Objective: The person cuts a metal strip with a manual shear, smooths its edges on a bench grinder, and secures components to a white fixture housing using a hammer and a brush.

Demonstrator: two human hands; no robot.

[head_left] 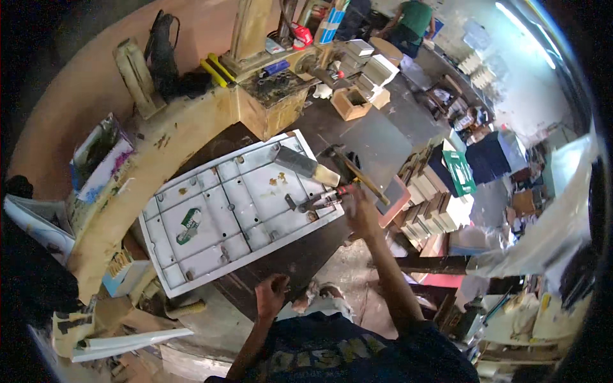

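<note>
My left hand (271, 297) is in front of the bench's near edge, fingers curled together; whatever may be in them is too small to make out. My right hand (362, 216) is at the right end of a white ribbed panel (258, 191), beside a plier-like metal tool (322, 200) with red on its handle. Its fingers are blurred, so whether they grip that tool is unclear. Also on the panel lies a broad grey-bladed tool (300, 161) with a wooden handle. A long wooden handle (365, 179), apparently a hammer's, lies just beyond my right hand.
Beyond the panel stand a wooden block (271, 102) and a small open wooden box (351, 103). Stacked pale boards (424, 207) rise to the right, under a green packet (458, 172). A curved wooden ledge (137, 172) borders the left. Someone in green (414, 19) is far back.
</note>
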